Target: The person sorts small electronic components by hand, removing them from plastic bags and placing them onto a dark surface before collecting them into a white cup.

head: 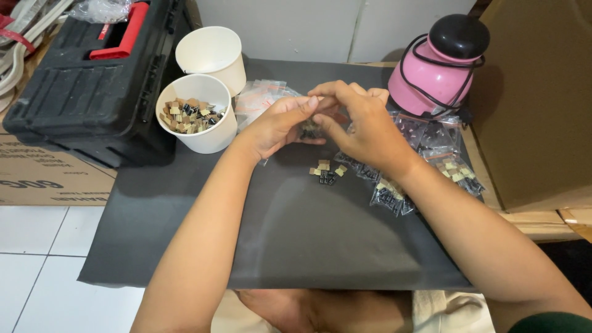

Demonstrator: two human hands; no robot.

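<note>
Clear, crinkly small bag [310, 128] near the mat's [308, 246] far edge; my left hand [277, 123] and right hand [364, 123] pinch its top, fingers closed; probably light, slippery.

A small clear plastic bag [310, 128] holding dark little parts is pinched between both hands above the black mat [296, 246]. It sits mostly hidden behind the fingers, so only its lower edge and dark contents show, raised just off the mat.
</note>
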